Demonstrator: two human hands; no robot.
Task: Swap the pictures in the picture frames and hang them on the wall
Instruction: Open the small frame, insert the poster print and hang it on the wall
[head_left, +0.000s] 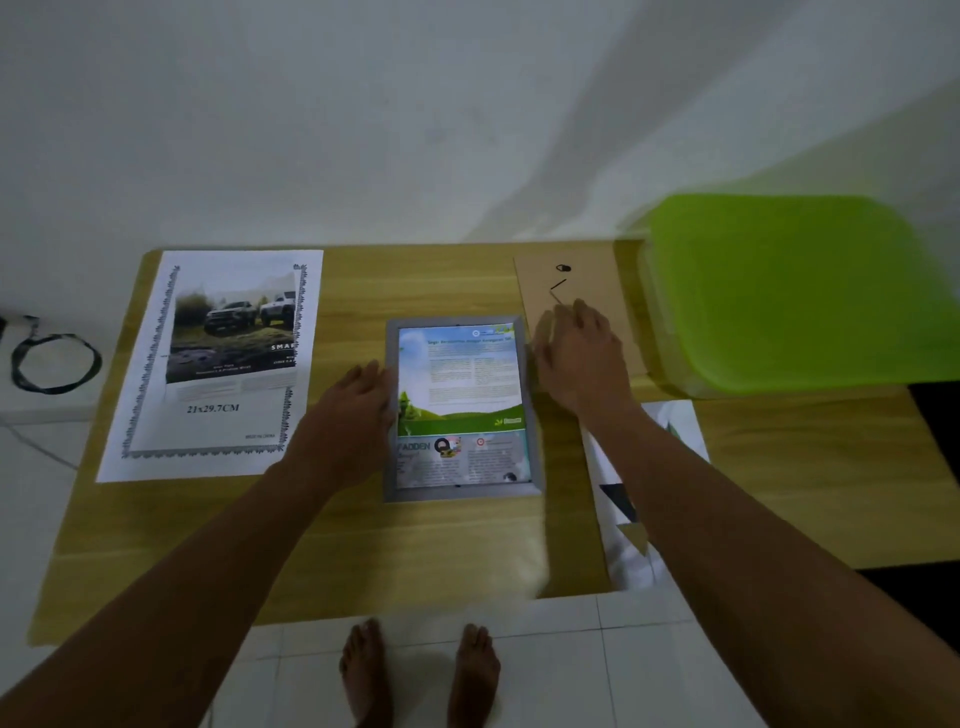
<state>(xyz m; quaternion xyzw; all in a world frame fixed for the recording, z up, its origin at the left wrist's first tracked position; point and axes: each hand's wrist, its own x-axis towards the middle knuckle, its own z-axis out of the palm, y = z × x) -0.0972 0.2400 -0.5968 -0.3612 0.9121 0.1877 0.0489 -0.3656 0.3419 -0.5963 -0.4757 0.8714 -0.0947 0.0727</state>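
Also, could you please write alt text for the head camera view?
A person's left hand and right hand flank a grey picture frame lying flat on a wooden table, a green leaflet inside. A truck print lies left; a brown backing board and green container right.

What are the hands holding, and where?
Nothing is held. The left hand rests at the left edge of the picture frame; the right hand is open beside its right edge.

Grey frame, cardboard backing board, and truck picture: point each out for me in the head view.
grey frame (452, 320): head view, top rail.
cardboard backing board (589, 278): head view, bare upper area.
truck picture (234, 322): head view, the printed trucks.
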